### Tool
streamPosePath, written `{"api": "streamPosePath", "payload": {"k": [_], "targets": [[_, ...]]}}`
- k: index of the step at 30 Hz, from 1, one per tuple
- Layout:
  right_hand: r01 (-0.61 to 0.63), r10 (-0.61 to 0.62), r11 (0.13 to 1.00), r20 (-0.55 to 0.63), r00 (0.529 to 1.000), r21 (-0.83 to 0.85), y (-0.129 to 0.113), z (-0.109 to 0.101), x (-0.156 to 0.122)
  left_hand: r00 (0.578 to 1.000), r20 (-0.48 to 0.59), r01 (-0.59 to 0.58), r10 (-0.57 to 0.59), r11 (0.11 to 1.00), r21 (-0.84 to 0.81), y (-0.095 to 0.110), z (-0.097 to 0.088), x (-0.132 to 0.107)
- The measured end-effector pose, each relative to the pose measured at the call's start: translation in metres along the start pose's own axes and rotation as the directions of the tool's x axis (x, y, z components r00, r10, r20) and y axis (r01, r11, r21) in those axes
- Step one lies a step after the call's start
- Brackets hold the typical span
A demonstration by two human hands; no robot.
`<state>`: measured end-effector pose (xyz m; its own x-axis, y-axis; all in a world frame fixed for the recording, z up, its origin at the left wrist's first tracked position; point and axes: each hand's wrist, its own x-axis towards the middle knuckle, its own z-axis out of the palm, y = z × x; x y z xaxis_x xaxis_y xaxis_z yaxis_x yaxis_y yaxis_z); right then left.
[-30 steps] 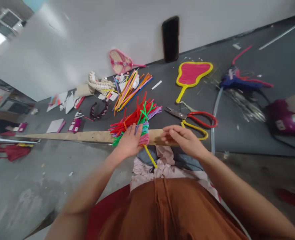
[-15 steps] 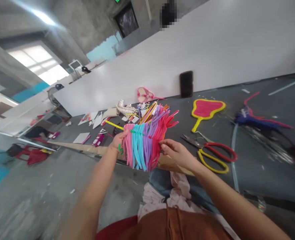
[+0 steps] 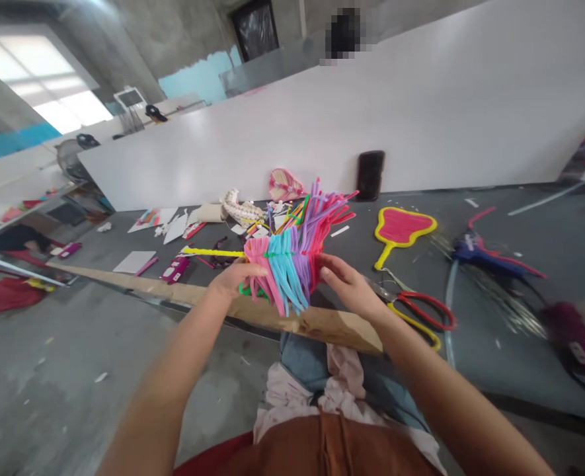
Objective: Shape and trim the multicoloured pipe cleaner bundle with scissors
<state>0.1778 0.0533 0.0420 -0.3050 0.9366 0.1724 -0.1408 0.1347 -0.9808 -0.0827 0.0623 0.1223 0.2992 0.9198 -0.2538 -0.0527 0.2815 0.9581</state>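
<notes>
A pipe-cleaner fan in pink, light blue, purple and red is held over the table's front edge. Its strands spread from a green-wrapped middle line, and a yellow stem sticks out to the left. My left hand is closed on the pink end, thumb across the strands. At the red end, the fingers of my right hand pinch the strands, partly hidden behind them. Scissors with red and yellow handles lie just right of my right hand. Behind them rests a pink shape with yellow edging.
A dark phone leans against the white partition. Loose pipe cleaners and paper scraps lie behind the fan. Two purple glue-gun-like tools are on the table, one far right. Cardboard lines the front edge.
The fan has tilted, so its middle line shows more and its lower strands hang shorter and slanted. My left thumb has moved down over the pink strands. The view has shifted slightly right.
</notes>
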Motion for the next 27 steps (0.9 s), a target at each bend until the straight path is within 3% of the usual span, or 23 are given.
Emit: {"api": "streamPosePath", "payload": {"k": [2, 4, 5, 7, 9, 10, 13, 15, 19, 22, 24, 26, 27], "targets": [[-0.054, 0.052, 0.998, 0.056, 0.997, 0.033, -0.001, -0.002, 0.014, 0.999, 0.014, -0.047, 0.045, 0.957, 0.288, 0.012, 0.007, -0.008], [-0.167, 0.161, 0.985, 0.122, 0.979, 0.04, 0.001, -0.006, 0.024, 0.993, 0.053, -0.12, 0.108, 0.843, 0.525, 0.009, 0.021, -0.014], [-0.227, 0.219, 0.973, 0.147, 0.965, 0.04, 0.004, -0.008, 0.026, 0.982, 0.118, -0.187, 0.145, 0.713, 0.675, 0.001, 0.029, -0.016], [-0.331, 0.317, 0.942, 0.184, 0.93, 0.047, 0.013, -0.011, 0.024, 0.941, 0.307, -0.336, 0.14, 0.318, 0.886, -0.025, 0.043, -0.018], [-0.417, 0.393, 0.905, 0.208, 0.896, 0.086, 0.022, -0.013, 0.012, 0.898, 0.437, -0.433, 0.052, -0.067, 0.899, -0.058, 0.054, -0.02], [-0.447, 0.418, 0.887, 0.208, 0.884, 0.116, 0.026, -0.014, 0.003, 0.892, 0.452, -0.441, 0.025, -0.178, 0.879, -0.074, 0.057, -0.02], [-0.493, 0.463, 0.84, 0.174, 0.869, 0.225, 0.029, -0.021, -0.031, 0.906, 0.422, -0.408, 0.011, -0.239, 0.881, -0.103, 0.064, -0.022], [-0.507, 0.485, 0.814, 0.148, 0.862, 0.284, 0.026, -0.027, -0.053, 0.907, 0.418, -0.42, -0.059, -0.219, 0.881, -0.104, 0.067, -0.021], [-0.503, 0.538, 0.737, 0.059, 0.841, 0.451, 0.019, -0.031, -0.085, 0.85, 0.407, -0.452, -0.335, -0.065, 0.89, -0.067, 0.061, -0.012], [-0.519, 0.59, 0.686, 0.029, 0.807, 0.511, 0.019, -0.026, -0.095, 0.806, 0.43, -0.449, -0.407, 0.054, 0.892, -0.025, 0.048, -0.011], [-0.522, 0.594, 0.686, 0.023, 0.804, 0.507, 0.02, -0.023, -0.098, 0.814, 0.494, -0.494, -0.306, 0.085, 0.866, -0.001, 0.045, -0.021], [-0.516, 0.582, 0.706, 0.018, 0.813, 0.484, 0.021, -0.02, -0.098, 0.859, 0.511, -0.51, -0.036, 0.034, 0.859, 0.01, 0.057, -0.038], [-0.514, 0.573, 0.722, 0.016, 0.819, 0.464, 0.021, -0.019, -0.098, 0.855, 0.498, -0.502, 0.144, -0.01, 0.865, 0.009, 0.069, -0.048]]}}
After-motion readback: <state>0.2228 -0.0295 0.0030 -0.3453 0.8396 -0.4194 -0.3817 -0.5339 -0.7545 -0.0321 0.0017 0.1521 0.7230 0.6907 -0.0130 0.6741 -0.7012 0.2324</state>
